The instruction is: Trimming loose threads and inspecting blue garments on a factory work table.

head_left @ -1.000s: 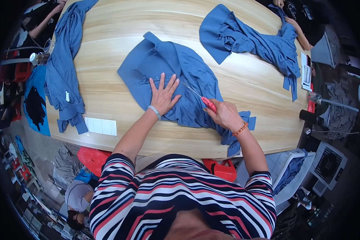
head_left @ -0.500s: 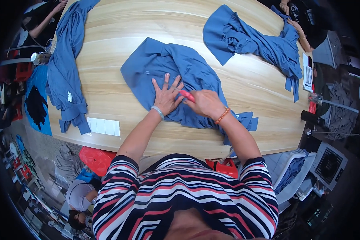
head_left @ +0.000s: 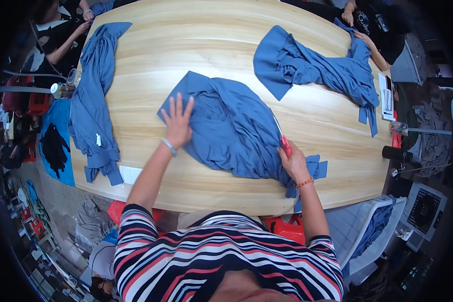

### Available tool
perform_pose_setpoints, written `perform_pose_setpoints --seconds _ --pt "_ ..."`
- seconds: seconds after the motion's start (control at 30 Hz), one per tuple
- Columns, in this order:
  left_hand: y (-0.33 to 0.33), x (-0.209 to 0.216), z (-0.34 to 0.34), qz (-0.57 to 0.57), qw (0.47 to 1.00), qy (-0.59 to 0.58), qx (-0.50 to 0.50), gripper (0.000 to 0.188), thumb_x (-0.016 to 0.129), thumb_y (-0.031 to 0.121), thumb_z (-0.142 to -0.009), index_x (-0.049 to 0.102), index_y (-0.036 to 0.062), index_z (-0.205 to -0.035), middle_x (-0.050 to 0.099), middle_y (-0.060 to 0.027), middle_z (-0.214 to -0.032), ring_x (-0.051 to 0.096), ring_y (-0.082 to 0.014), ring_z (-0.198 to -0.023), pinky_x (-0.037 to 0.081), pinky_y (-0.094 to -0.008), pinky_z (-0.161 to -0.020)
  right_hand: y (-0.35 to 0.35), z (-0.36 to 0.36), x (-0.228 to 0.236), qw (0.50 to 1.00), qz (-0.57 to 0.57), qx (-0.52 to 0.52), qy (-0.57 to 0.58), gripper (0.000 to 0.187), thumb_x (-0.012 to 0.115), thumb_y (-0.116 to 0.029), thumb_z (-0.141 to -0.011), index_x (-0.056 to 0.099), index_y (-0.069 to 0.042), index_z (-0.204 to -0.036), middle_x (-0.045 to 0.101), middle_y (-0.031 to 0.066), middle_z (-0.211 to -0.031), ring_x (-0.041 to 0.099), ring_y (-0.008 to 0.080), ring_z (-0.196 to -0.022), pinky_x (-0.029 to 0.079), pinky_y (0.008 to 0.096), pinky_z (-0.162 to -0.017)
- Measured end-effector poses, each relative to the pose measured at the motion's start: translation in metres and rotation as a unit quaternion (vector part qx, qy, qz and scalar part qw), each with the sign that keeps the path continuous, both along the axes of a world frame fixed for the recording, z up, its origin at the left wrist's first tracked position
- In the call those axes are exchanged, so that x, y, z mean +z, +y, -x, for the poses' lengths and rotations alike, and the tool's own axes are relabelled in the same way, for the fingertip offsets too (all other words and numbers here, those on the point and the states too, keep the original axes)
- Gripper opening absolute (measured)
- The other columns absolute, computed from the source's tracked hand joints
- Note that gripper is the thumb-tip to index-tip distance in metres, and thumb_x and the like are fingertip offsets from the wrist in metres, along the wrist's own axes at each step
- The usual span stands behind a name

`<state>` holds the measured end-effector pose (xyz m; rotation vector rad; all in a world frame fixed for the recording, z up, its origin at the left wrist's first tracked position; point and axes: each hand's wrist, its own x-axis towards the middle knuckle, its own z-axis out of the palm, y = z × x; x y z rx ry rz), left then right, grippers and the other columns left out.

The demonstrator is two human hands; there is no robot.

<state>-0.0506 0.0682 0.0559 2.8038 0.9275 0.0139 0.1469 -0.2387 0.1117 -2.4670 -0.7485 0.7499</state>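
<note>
Grips red-handled tool in right hand; spreads left hand wide over blue button-front shirt; could snag cloth by dragging metal end.

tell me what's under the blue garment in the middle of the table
The wooden tabletop shows around the edges of the middle blue garment, which lies spread on it. Whatever is directly beneath is covered, so it can't be seen.
</note>
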Motion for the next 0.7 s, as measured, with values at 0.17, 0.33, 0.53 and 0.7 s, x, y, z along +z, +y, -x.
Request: perform_pose_setpoints --seconds 0.17,0.33,0.53,0.7 --pt "0.076 -0.003 -0.032 0.144 0.985 0.035 -0.091 0.122 0.083 0.008 -0.052 0.008 0.0263 -0.146 0.003 -0.016 -0.152 0.027 -0.0397 -0.133 0.037 -0.061 -0.096 -0.01 0.012 -0.018 0.998 -0.017 0.052 -0.03 0.044 0.063 -0.023 -0.083 0.052 -0.004 -0.121 0.058 0.0218 -0.113 0.055 0.039 -0.105 0.045 0.04 -0.089" --pt "0.068 -0.014 -0.073 0.135 0.978 0.082 -0.134 0.068 0.066 0.002 -0.062 0.044 0.015 -0.124 0.046 -0.0207 -0.125 0.057 -0.0403 -0.096 0.051 -0.0434 -0.079 -0.016 0.026 -0.017 0.995 0.003 0.083 -0.048 0.059 0.07 -0.023 -0.075 0.046 -0.01 -0.127 0.056 0.0183 -0.114 0.055 0.0365 -0.104 0.046 0.0409 -0.086" --pt "0.062 -0.04 0.016 0.254 0.951 -0.134 -0.114 0.024 0.055 0.013 -0.072 0.054 0.0026 -0.094 0.059 -0.0231 -0.091 0.058 -0.0423 -0.081 0.048 -0.0468 -0.072 0.009 0.05 -0.038 0.972 0.148 0.11 -0.144 0.072 0.07 -0.011 -0.067 0.037 -0.01 -0.131 0.059 0.0194 -0.098 0.059 0.0337 -0.092 0.048 0.0433 -0.078" --pt "0.112 0.05 0.092 0.391 0.87 -0.281 0.102 0.02 0.056 0.008 -0.077 0.054 0.0021 -0.095 0.056 -0.0062 -0.078 0.052 -0.0126 -0.07 0.044 -0.0267 -0.064 0.066 0.084 -0.006 0.979 0.13 0.147 -0.055 0.062 0.065 -0.011 -0.071 0.041 -0.013 -0.128 0.062 0.0198 -0.092 0.06 0.0372 -0.087 0.048 0.0456 -0.077"
